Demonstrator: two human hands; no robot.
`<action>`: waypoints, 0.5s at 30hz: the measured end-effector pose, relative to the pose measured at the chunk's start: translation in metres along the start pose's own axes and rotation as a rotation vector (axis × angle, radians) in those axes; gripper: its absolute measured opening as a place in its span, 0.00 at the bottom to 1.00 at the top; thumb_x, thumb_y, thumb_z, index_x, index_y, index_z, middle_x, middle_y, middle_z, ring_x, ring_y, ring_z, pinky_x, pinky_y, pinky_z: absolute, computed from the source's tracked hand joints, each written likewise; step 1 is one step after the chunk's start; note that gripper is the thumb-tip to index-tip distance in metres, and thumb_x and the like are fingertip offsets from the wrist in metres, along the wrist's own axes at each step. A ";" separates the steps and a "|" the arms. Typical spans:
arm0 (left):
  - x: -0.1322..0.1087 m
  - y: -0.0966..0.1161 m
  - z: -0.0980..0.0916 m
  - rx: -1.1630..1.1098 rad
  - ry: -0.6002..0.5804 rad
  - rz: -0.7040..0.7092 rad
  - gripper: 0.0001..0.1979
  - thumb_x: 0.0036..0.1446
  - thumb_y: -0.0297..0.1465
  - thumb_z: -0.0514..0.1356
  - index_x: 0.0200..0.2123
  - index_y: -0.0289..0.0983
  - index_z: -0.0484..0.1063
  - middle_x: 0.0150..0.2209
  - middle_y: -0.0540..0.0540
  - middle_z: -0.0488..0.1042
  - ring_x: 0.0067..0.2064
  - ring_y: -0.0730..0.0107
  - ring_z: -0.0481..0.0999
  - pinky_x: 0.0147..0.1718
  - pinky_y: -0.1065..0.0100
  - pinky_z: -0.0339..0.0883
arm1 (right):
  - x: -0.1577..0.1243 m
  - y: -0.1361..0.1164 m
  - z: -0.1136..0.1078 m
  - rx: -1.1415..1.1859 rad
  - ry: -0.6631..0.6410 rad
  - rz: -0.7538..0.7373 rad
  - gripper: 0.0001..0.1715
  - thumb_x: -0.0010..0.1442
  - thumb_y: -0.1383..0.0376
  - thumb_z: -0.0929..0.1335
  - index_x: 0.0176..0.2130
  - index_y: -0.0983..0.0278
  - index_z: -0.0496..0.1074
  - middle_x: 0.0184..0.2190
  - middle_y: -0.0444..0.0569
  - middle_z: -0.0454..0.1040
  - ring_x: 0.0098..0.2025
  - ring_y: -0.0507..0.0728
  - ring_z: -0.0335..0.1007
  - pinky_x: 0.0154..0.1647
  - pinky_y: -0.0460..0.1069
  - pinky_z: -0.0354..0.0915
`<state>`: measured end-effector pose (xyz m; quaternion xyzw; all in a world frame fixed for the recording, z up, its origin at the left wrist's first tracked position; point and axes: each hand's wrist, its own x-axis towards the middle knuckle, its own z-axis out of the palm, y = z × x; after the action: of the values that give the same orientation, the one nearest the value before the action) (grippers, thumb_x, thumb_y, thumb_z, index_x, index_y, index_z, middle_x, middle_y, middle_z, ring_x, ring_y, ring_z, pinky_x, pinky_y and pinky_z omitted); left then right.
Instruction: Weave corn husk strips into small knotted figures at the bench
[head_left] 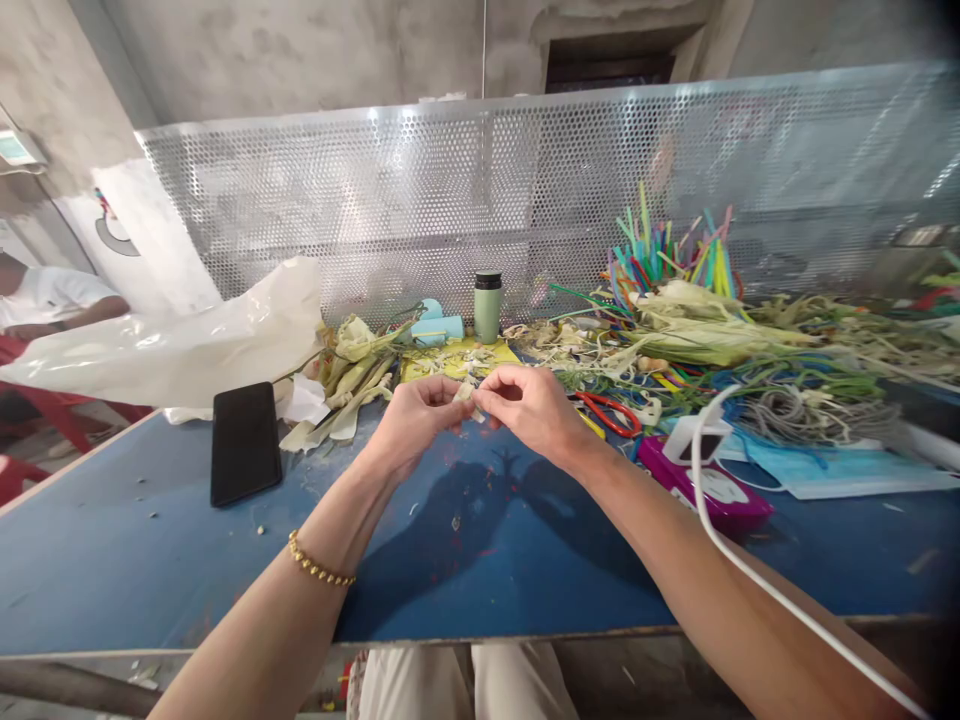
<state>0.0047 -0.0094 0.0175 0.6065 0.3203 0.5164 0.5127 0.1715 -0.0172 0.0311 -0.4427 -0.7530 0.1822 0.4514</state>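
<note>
My left hand (412, 418) and my right hand (529, 405) meet above the middle of the blue table (150, 560). Both pinch a small pale strip of corn husk (466, 395) between their fingertips. A gold bead bracelet (319, 567) sits on my left wrist. Just behind my right hand lie red-handled scissors (609, 412). Both hands hover a little above the tabletop and cast a shadow on it.
A black phone (244, 442) lies to the left, near husk pieces (352, 385) and a white plastic bag (187, 345). A green flask (487, 307) stands at the back. Husks and coloured strips (712, 330) pile on the right with a magenta device (712, 490) and white cable (750, 570). Another person sits far left.
</note>
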 end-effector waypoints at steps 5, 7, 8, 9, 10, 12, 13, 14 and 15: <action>-0.001 0.000 0.000 0.045 -0.021 -0.003 0.11 0.43 0.32 0.70 0.28 0.31 0.75 0.23 0.50 0.73 0.24 0.77 0.66 0.25 0.72 0.58 | 0.000 -0.001 0.000 0.051 -0.032 0.001 0.08 0.58 0.66 0.68 0.28 0.66 0.74 0.20 0.44 0.74 0.22 0.51 0.70 0.26 0.45 0.63; -0.001 0.001 -0.001 0.047 -0.025 -0.008 0.11 0.43 0.32 0.70 0.27 0.32 0.75 0.22 0.50 0.72 0.24 0.77 0.66 0.25 0.72 0.58 | 0.000 -0.001 0.000 0.093 -0.051 0.013 0.09 0.59 0.64 0.69 0.29 0.67 0.74 0.21 0.45 0.74 0.21 0.51 0.71 0.25 0.45 0.64; -0.001 0.001 -0.001 0.040 -0.024 -0.015 0.11 0.43 0.32 0.70 0.27 0.32 0.75 0.22 0.50 0.72 0.24 0.77 0.66 0.25 0.72 0.58 | -0.001 -0.001 0.000 0.112 -0.059 0.019 0.10 0.59 0.63 0.68 0.29 0.67 0.74 0.21 0.45 0.75 0.21 0.51 0.72 0.24 0.45 0.64; -0.001 0.001 -0.001 0.031 -0.021 -0.021 0.11 0.43 0.32 0.71 0.27 0.32 0.75 0.22 0.50 0.72 0.23 0.77 0.66 0.24 0.71 0.58 | -0.001 -0.001 0.000 0.125 -0.065 0.023 0.10 0.59 0.62 0.68 0.29 0.67 0.73 0.22 0.45 0.75 0.21 0.51 0.72 0.24 0.44 0.64; -0.001 0.001 0.000 0.023 -0.015 -0.028 0.11 0.42 0.32 0.71 0.26 0.32 0.74 0.22 0.51 0.72 0.23 0.78 0.66 0.24 0.72 0.58 | -0.001 -0.001 -0.001 0.132 -0.071 0.023 0.11 0.60 0.62 0.68 0.30 0.66 0.73 0.23 0.45 0.75 0.21 0.51 0.72 0.23 0.44 0.64; -0.001 0.001 0.000 0.007 -0.003 -0.035 0.11 0.41 0.31 0.71 0.26 0.32 0.74 0.22 0.51 0.72 0.23 0.78 0.66 0.24 0.72 0.58 | -0.001 0.000 -0.001 0.128 -0.087 0.007 0.10 0.60 0.62 0.67 0.31 0.66 0.73 0.25 0.45 0.75 0.21 0.51 0.72 0.24 0.45 0.65; -0.001 0.001 0.000 0.000 0.002 -0.035 0.11 0.41 0.31 0.71 0.26 0.32 0.74 0.22 0.51 0.72 0.23 0.78 0.66 0.24 0.72 0.58 | -0.001 0.001 -0.002 0.117 -0.095 -0.005 0.10 0.60 0.62 0.67 0.31 0.66 0.73 0.26 0.45 0.76 0.21 0.51 0.72 0.24 0.45 0.65; 0.000 0.001 0.000 -0.005 0.008 -0.032 0.11 0.41 0.31 0.71 0.26 0.32 0.74 0.22 0.51 0.72 0.23 0.78 0.66 0.24 0.72 0.58 | 0.000 0.001 -0.002 0.104 -0.102 -0.013 0.09 0.60 0.63 0.67 0.32 0.66 0.73 0.27 0.45 0.76 0.21 0.50 0.72 0.24 0.45 0.65; 0.000 0.001 0.000 -0.008 0.014 -0.030 0.11 0.41 0.31 0.71 0.25 0.32 0.74 0.22 0.51 0.72 0.23 0.78 0.66 0.24 0.72 0.58 | 0.000 0.002 -0.002 0.088 -0.108 -0.016 0.08 0.60 0.63 0.67 0.32 0.65 0.72 0.27 0.45 0.76 0.21 0.50 0.71 0.24 0.45 0.65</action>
<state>0.0046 -0.0099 0.0186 0.5960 0.3308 0.5143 0.5205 0.1742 -0.0165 0.0312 -0.4059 -0.7711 0.2352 0.4305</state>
